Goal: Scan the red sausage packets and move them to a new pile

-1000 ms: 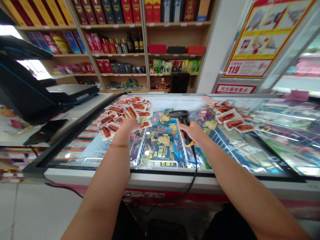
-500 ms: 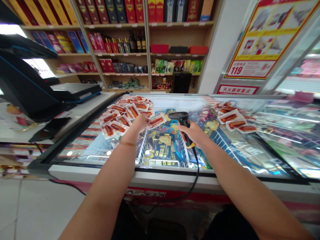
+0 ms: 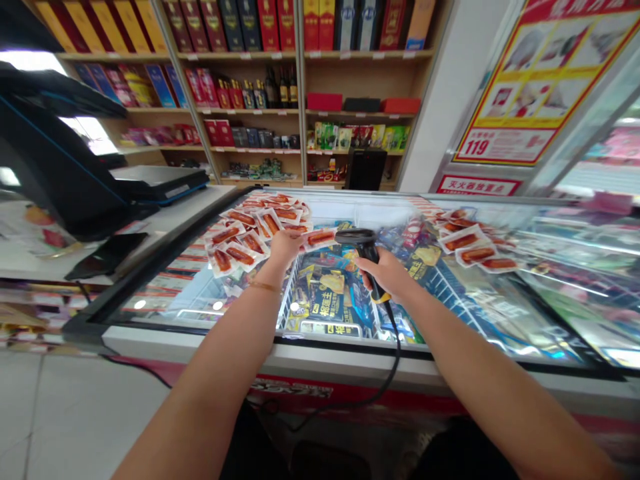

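Observation:
Between the fingers of my left hand [image 3: 286, 247] is one end of a packaged sausage [image 3: 320, 237], a reddish sausage in a clear flat wrapper. My right hand [image 3: 391, 275] grips the handle of a black barcode scanner [image 3: 367, 253]; its head is right at the far end of the wrapper, and I cannot tell if they touch. From the handle a black cable [image 3: 395, 353] hangs over the freezer's front edge. A pile of sausage packs [image 3: 240, 253] lies on the glass left of my left hand. A smaller group of sausage packs [image 3: 475, 252] lies to the right.
Below the glass of the chest freezer [image 3: 190, 337] are wire baskets with bagged goods [image 3: 327, 293]. A counter at the left bears a scale [image 3: 160, 180] and a black screen [image 3: 55, 153]. Behind the freezer, shelves [image 3: 365, 57] hold boxes and bottles.
The sausage pack in my left hand has turned more level, and its far end now reaches the scanner head. My right hand keeps its grip. The whole view has shifted slightly.

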A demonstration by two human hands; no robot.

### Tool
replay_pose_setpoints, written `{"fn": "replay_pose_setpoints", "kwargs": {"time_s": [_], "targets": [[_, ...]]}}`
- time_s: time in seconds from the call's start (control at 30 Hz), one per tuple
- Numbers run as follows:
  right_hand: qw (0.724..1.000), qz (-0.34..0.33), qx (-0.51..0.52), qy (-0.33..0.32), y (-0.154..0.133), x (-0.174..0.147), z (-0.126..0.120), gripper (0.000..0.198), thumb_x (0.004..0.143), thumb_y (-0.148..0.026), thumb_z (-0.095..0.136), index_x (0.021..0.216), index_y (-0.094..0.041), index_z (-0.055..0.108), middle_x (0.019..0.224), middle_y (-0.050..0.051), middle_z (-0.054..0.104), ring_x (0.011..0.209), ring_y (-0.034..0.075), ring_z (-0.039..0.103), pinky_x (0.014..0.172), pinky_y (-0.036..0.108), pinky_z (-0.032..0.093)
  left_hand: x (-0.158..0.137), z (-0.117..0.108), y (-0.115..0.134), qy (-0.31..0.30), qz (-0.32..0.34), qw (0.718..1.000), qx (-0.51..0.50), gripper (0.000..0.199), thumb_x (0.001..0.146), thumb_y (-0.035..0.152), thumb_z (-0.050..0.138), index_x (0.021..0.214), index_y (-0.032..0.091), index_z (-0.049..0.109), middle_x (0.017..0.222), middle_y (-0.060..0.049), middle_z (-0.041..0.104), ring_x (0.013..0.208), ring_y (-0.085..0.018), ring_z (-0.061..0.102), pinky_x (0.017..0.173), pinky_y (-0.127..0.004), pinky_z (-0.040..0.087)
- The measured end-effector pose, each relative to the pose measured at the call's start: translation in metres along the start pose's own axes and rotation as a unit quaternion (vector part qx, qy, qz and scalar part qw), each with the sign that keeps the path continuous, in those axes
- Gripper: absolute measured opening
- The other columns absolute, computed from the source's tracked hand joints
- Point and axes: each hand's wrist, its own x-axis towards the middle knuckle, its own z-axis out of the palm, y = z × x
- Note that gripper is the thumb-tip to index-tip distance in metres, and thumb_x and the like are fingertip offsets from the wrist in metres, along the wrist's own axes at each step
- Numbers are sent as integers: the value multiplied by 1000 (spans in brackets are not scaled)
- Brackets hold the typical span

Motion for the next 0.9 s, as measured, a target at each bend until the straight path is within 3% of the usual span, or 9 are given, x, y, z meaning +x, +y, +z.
{"fn": "replay_pose_setpoints", "kwargs": {"time_s": [0.13,0.3,0.67,0.9], "targets": [[999,-34,-19,-21,-2,-5,4,22,78,-36,64,84,-21,49,50,-6,52,35,11,48,39,24,41,2,4,2,27,0,995,-96,30,72,30,64,93,11,75,70,-1,67,61,-13,62,61,-24,53],[997,-51,-31,-41,-9,-13,9,24,78,-38,64,84,-22,48,50,-6,53,36,11,48,41,24,41,6,5,1,43,10,985,-167,31,72,29,65,94,10,75,71,-2,68,67,-14,64,65,-24,55],[993,-50,-93,-53,-14,-18,13,18,80,-34,61,86,-22,50,43,-6,51,36,13,47,41,25,40,7,6,-1,49,29,986,-156,28,73,30,65,92,12,75,73,-2,68,68,-13,64,64,-23,55],[994,-47,-90,-49,-13,-17,13,19,79,-33,62,85,-21,48,42,-7,50,35,11,46,42,24,41,5,5,5,42,2,983,-179,28,70,26,67,92,11,75,69,-1,67,65,-13,64,66,-26,56]]}}
